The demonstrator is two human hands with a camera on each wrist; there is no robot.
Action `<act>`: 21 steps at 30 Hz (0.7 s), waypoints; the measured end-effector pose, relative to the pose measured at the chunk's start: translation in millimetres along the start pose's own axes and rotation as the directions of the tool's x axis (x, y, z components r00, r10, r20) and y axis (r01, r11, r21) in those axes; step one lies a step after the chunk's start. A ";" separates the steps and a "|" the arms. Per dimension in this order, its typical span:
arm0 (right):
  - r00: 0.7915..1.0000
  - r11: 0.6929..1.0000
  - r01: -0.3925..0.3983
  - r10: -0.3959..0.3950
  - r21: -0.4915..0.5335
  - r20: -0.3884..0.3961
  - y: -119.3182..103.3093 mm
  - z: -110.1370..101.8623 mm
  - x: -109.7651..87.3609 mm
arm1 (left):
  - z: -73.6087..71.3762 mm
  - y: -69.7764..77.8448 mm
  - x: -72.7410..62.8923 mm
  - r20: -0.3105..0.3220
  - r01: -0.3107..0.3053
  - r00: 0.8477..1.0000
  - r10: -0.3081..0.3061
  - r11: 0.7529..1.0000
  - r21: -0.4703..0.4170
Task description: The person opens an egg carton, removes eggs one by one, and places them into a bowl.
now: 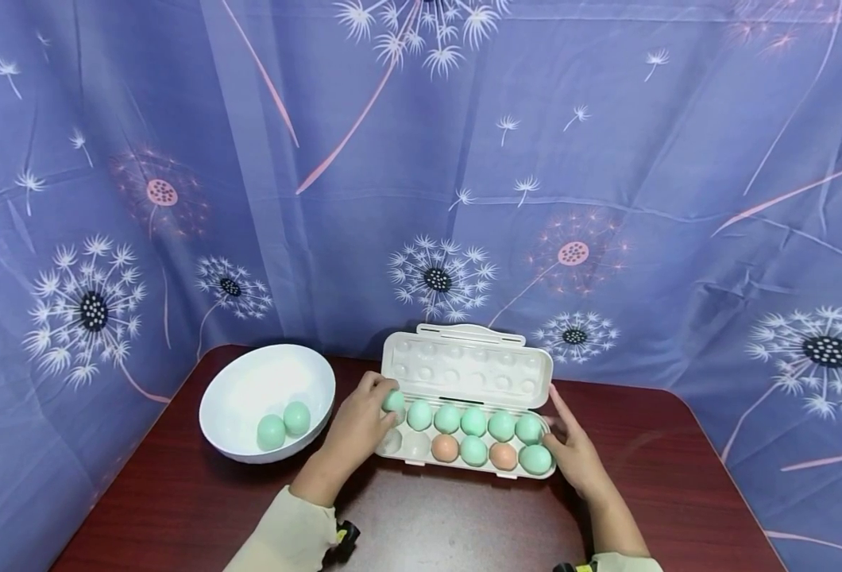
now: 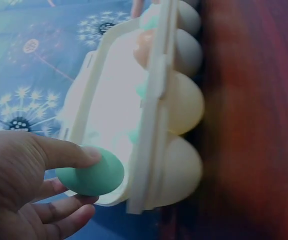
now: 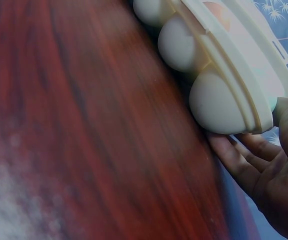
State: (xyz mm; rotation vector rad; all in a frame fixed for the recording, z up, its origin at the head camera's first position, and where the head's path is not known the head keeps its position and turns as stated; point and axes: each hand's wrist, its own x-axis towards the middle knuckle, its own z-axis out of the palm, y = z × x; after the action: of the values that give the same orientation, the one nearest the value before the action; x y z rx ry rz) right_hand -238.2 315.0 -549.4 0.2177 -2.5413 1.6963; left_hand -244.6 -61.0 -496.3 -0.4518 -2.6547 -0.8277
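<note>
My left hand [image 1: 353, 425] pinches a green egg [image 1: 394, 401] between thumb and fingers, over the back left cup of a white plastic egg carton [image 1: 415, 446]. In the left wrist view, the held egg [image 2: 98, 172] sits right at the carton's end. My right hand [image 1: 578, 457] grips the carton's right end, thumb over the rim and fingers along the outside in the right wrist view. Several green eggs [image 1: 474, 421] and two orange eggs [image 1: 446, 448] fill other cups. Two front left cups hold no egg. The lid [image 1: 467, 369] stands raised at the back.
To the left, a white bowl [image 1: 238, 397] holds two green eggs [image 1: 272, 432]. Both stand on a dark red wooden table [image 1: 664, 477]. A blue curtain [image 1: 607, 199] with dandelion prints hangs behind and beside the table.
</note>
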 end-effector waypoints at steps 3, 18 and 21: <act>1.000 1.000 -0.005 0.005 -0.003 0.002 -0.2 -0.1 -0.3 | -8.3 2.4 0.9 -0.044 -0.007 0.999 0.007 1.000 -0.008; 1.000 1.000 -0.014 0.014 -0.013 0.000 -1.0 0.3 -0.6 | -41.7 -12.1 4.6 -0.207 -0.015 0.978 0.008 0.999 -0.035; 1.000 1.000 -0.004 0.004 -0.006 0.000 -0.2 0.6 -0.7 | -48.9 -15.3 4.9 -0.209 0.022 0.977 -0.030 0.999 -0.042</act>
State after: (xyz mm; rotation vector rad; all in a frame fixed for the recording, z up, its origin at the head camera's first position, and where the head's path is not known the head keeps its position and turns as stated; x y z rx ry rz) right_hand -237.5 314.4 -549.5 0.2132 -2.5486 1.6891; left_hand -244.8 -100.9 -463.7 -0.3204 -2.4588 -0.8853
